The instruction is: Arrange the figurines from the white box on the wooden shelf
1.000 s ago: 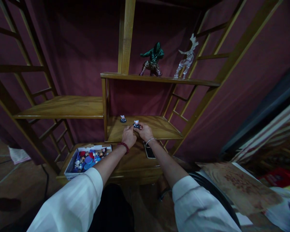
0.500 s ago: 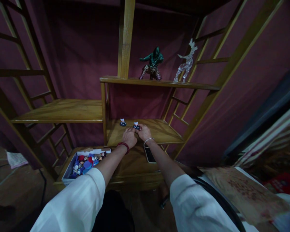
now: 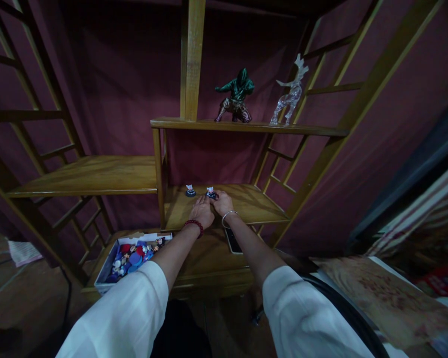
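Pinching a small figurine (image 3: 210, 192) in the right hand (image 3: 223, 204) at the shelf (image 3: 250, 204), right of its twin (image 3: 190, 191). Holding the left hand (image 3: 202, 211) beside it; cannot tell whether spread or curled.

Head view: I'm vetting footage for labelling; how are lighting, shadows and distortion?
In the head view, light is dim, darkest high on the back wall; head view, faint shadows streak the left shelf; head view, wide-angle stretch splays the right post; head view, the figurine by the right hand shows little detail.
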{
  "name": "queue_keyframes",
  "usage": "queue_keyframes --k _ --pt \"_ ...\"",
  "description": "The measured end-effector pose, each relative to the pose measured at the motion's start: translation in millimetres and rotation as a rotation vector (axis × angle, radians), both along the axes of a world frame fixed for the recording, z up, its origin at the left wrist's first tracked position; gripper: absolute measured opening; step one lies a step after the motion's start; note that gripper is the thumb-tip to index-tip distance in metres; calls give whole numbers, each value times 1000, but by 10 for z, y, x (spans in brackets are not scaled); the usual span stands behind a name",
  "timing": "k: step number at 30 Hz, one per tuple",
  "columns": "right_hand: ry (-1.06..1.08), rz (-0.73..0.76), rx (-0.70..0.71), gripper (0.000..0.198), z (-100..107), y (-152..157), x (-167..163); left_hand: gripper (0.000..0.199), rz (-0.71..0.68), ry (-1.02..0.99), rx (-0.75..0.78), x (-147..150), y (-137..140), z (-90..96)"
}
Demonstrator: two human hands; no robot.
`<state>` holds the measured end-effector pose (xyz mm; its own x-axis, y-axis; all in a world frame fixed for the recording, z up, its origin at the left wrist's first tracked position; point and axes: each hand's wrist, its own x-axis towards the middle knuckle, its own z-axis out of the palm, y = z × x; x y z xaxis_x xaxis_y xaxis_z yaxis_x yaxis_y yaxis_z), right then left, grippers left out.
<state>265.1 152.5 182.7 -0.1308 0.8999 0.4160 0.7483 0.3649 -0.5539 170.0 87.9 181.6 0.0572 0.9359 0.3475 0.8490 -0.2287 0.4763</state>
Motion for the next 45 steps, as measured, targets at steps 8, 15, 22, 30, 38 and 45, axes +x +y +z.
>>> queue_keyframes --k 8,15,22,30,38,45 --pt "-88 -53 5 30 6 105 -45 61 53 45 -162 33 22 92" --pt "-132 -73 -11 28 21 153 -65 59 76 96 -165 57 51 114" --pt "-163 -74 -12 27 -6 220 -82 56 72 128 -162 46 100 115" --pt "-198 -72 -14 27 -6 256 -91 56 72 144 -191 45 124 121" --pt "-235 -54 -38 24 24 249 -94 57 85 143 -166 44 152 90" --pt "-256 -56 -41 25 57 228 -102 56 97 138 -166 46 173 68"
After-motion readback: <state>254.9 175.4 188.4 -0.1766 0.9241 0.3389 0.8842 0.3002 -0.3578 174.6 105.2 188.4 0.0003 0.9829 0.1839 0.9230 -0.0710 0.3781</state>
